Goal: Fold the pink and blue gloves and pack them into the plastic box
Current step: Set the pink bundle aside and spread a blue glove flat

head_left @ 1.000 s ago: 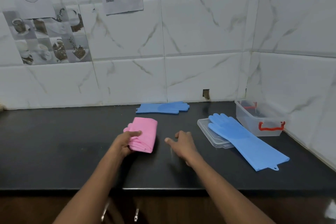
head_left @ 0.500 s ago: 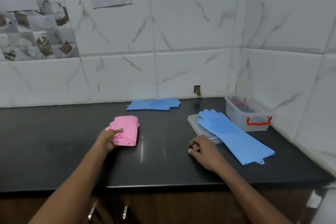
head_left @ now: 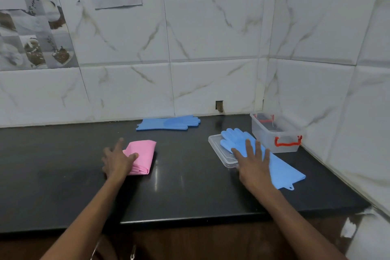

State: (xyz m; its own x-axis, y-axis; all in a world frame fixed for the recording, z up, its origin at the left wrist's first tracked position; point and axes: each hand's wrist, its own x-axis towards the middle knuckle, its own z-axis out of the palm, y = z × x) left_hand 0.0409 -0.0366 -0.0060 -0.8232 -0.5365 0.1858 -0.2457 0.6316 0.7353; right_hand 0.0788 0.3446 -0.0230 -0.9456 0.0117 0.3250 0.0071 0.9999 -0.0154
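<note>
Pink gloves (head_left: 141, 157) sit folded left of centre on the counter (head_left: 63, 175). My left hand (head_left: 117, 161) rests on their left edge, thumb on top, fingers stretched out. My right hand (head_left: 254, 163) is spread flat on a blue glove (head_left: 283, 172) lying across the lid (head_left: 216, 146), centre right. Box (head_left: 274, 140) is just beyond it, and the other blue glove (head_left: 168, 123) is by the back wall.
</note>
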